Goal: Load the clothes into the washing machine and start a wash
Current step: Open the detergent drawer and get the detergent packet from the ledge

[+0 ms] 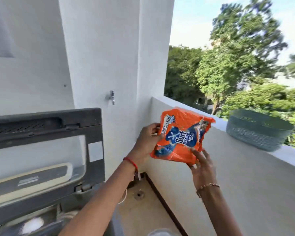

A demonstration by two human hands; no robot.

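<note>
The detergent packet (180,135) is up in the air in front of the person, just right of the middle of the view toward four o'clock. It is an orange plastic packet with blue printing, crumpled, and turned so the brand name runs sideways.

The left hand (147,142) grips its left edge: the thumb lies across the printed front and the fingers curl round behind. The right hand (201,163) is at the packet's lower right corner with its fingers straight and spread, their tips touching the front near the bottom edge. Motion blur keeps me from seeing where that thumb sits. The two hands are near each other, with only the packet between them.

A red thread (130,161) circles the left wrist and a thin bracelet (208,185) the right.

At eight to nine o'clock the washing machine lid (46,130) stands raised, dark-framed with a clear panel. A metal tap (111,97) sticks out of the white wall (100,48) at ten o'clock. At three o'clock a green basket (257,130) sits on top of the balcony ledge (288,157), with trees (237,65) beyond it.
</note>
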